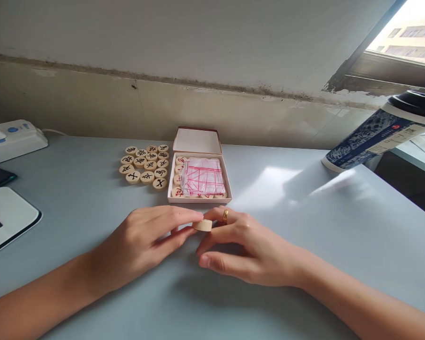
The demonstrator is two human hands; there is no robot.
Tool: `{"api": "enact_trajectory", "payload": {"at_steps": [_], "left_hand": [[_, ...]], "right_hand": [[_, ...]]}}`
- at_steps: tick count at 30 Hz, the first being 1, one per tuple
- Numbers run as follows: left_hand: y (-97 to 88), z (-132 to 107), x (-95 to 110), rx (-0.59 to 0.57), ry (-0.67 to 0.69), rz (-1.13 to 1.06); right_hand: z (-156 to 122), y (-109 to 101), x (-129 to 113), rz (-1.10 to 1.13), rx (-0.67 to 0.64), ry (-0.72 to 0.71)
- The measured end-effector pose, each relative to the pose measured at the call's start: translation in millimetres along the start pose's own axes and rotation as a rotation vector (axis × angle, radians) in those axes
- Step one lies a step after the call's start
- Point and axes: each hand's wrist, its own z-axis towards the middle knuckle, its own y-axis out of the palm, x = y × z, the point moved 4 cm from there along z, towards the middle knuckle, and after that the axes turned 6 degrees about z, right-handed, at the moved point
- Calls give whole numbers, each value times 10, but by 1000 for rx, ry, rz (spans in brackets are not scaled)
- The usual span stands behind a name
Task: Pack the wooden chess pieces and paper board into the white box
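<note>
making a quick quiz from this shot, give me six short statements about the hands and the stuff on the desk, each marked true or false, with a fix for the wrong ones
1. The left hand holds a wooden disc. True.
2. A folded sheet with red lines lies in the box. True.
3. The box is shut. False: its lid stands open at the back.
4. The right hand wears a gold ring. True.
5. The loose pieces lie to the right of the box. False: they lie to its left.
6. The blue-and-white cup stands at the left of the desk. False: it is on the right side.
</note>
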Motion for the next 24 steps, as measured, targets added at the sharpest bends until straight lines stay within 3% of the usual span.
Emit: {"api": "enact_trajectory", "payload": {"at_steps": [7,16,24], "left_hand": [[19,-27,10,-13,117,49],[-8,-24,2,12,192,141],[7,-6,103,-89,326,85]], "right_hand": [[-1,18,11,-70,-13,21],[-23,-60,92,200,221,232],[-10,-10,99,185,200,171]]}}
